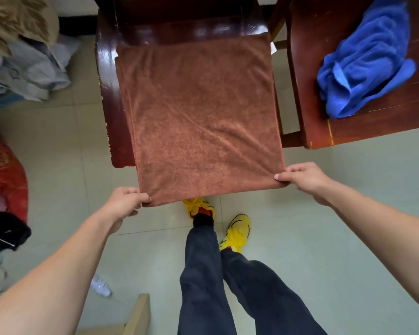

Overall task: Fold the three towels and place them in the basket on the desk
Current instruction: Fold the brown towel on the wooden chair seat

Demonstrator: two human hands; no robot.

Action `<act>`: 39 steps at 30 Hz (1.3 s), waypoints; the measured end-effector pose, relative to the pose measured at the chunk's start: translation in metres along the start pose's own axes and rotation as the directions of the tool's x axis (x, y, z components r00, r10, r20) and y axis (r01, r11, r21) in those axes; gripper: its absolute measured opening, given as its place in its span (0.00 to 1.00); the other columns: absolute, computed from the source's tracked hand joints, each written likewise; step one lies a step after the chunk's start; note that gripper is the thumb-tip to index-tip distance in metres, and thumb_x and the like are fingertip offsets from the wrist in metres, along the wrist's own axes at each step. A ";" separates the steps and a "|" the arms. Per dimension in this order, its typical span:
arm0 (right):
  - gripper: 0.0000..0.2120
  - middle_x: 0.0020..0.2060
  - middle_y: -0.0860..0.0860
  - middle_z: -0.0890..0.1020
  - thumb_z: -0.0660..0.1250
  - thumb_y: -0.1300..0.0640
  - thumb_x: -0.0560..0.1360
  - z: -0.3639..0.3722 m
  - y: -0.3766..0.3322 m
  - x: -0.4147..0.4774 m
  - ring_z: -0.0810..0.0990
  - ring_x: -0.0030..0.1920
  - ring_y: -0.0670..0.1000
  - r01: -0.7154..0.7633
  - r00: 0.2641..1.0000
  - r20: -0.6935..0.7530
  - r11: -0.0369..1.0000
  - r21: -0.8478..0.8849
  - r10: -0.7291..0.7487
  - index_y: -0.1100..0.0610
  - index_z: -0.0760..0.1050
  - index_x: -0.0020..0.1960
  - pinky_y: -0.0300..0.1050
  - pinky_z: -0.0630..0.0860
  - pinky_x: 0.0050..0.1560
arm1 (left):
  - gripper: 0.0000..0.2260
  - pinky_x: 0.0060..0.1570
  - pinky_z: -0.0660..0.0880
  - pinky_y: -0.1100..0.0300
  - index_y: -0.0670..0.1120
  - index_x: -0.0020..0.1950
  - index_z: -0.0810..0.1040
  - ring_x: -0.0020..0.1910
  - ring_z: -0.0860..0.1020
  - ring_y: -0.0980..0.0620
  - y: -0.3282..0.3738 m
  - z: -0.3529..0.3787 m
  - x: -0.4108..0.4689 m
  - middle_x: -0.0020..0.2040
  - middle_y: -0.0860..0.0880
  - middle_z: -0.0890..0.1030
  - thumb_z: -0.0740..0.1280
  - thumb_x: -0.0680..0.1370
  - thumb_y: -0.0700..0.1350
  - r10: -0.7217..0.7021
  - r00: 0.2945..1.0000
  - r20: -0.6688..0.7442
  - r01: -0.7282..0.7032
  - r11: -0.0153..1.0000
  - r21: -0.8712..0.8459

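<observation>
A brown towel (198,117) lies spread flat over the seat of a dark wooden chair (107,93), its near edge reaching past the front of the seat. The left grip (125,201) pinches the towel's near left corner, and the right grip (302,178) pinches the near right corner, thumb on top. To the right, a crumpled blue towel (363,66) sits on a reddish wooden worktop (348,131), apart from the chair. Below the brown towel's edge are yellow shoes (237,232) and dark trousers (203,274) on the pale tiled floor (58,153). A heap of clothes (27,68) and a red fabric (5,175) lie at the left, and a plastic bottle (101,286) lies on the floor near a cardboard piece (138,315).
</observation>
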State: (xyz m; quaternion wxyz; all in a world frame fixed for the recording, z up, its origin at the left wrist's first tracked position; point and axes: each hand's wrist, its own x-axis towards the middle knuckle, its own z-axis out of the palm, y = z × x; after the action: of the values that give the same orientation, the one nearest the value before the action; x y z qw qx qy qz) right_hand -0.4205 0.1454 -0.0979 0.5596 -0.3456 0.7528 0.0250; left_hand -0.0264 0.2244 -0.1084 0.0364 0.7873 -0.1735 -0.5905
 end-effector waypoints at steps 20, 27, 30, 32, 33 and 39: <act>0.04 0.32 0.49 0.83 0.64 0.59 0.78 -0.044 -0.117 -0.065 0.83 0.32 0.45 -0.117 0.993 0.101 0.483 0.868 0.058 0.56 0.75 0.44 0.35 0.76 0.32 | 0.03 0.28 0.75 0.67 0.43 0.45 0.76 0.27 0.79 0.55 0.098 -0.054 -0.093 0.27 0.50 0.78 0.64 0.79 0.39 0.059 0.998 -0.030 -0.057 0.548 -0.835; 0.10 0.39 0.55 0.86 0.58 0.61 0.80 -0.042 -0.184 -0.012 0.86 0.38 0.51 -0.112 0.994 0.098 0.379 0.919 0.056 0.58 0.74 0.42 0.41 0.76 0.42 | 0.06 0.31 0.77 0.65 0.41 0.45 0.74 0.31 0.83 0.52 0.181 -0.078 -0.025 0.40 0.47 0.78 0.60 0.80 0.38 0.014 0.999 0.050 0.036 0.497 -0.867; 0.11 0.45 0.55 0.84 0.57 0.61 0.80 -0.037 -0.201 0.015 0.86 0.37 0.51 -0.119 0.992 0.095 0.400 0.909 0.078 0.57 0.73 0.42 0.41 0.76 0.39 | 0.06 0.37 0.77 0.62 0.42 0.45 0.73 0.40 0.82 0.50 0.206 -0.079 0.004 0.43 0.46 0.79 0.59 0.81 0.38 -0.016 0.998 0.057 0.057 0.518 -0.854; 0.10 0.47 0.54 0.84 0.57 0.61 0.80 -0.032 -0.212 0.034 0.86 0.37 0.50 -0.125 0.991 0.090 0.411 0.903 0.102 0.57 0.73 0.42 0.40 0.77 0.39 | 0.06 0.38 0.76 0.62 0.42 0.45 0.73 0.42 0.81 0.50 0.220 -0.081 0.023 0.44 0.46 0.79 0.59 0.80 0.39 -0.029 0.997 0.065 0.070 0.539 -0.839; 0.10 0.47 0.54 0.84 0.57 0.61 0.80 -0.031 -0.214 0.040 0.86 0.37 0.50 -0.121 0.990 0.081 0.410 0.904 0.112 0.57 0.74 0.43 0.39 0.78 0.38 | 0.05 0.40 0.76 0.62 0.42 0.45 0.73 0.43 0.81 0.49 0.224 -0.080 0.028 0.45 0.46 0.79 0.59 0.80 0.39 -0.023 0.998 0.063 0.065 0.542 -0.838; 0.12 0.53 0.53 0.81 0.59 0.62 0.79 -0.022 -0.230 0.054 0.83 0.52 0.51 0.075 0.966 -0.213 0.625 0.777 0.149 0.56 0.73 0.61 0.41 0.79 0.38 | 0.06 0.55 0.75 0.56 0.47 0.53 0.76 0.59 0.76 0.48 0.245 -0.079 0.043 0.61 0.46 0.77 0.61 0.79 0.45 0.090 0.990 -0.108 -0.141 0.643 -0.753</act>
State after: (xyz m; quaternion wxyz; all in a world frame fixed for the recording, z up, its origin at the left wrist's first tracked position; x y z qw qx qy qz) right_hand -0.3198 -0.0658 -0.0557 0.5509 -0.0538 0.7618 -0.3366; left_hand 0.0022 -0.0305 -0.0599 0.4047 0.7050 0.0406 -0.5810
